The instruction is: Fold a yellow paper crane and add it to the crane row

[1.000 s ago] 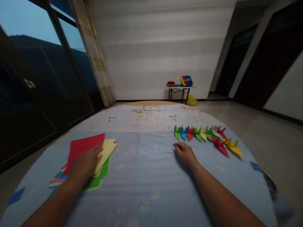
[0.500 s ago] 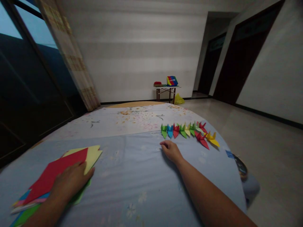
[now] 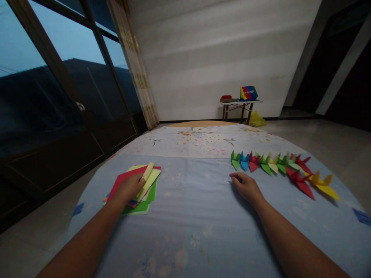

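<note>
On the left of the table lies a stack of coloured paper sheets, red, yellow, green and other colours, fanned unevenly. My left hand is over it, closed on a pale yellow sheet of paper whose edge curls up beside the thumb. My fingertips under that edge are partly hidden. Right of centre, my right hand rests on the cloth with its fingers curled in; nothing shows in them. Just beyond it stands a row of folded paper cranes in green, blue, red and yellow.
A pale blue cloth covers the near part of the round table, with a white flowered cloth farther back. Blue tape marks the left edge. A small side table holding a colourful box stands by the wall.
The view has swung left, so things appear farther right. My left hand has gone from lying flat on the stack to pinching up a yellow sheet. My right hand stays curled by the cranes.
</note>
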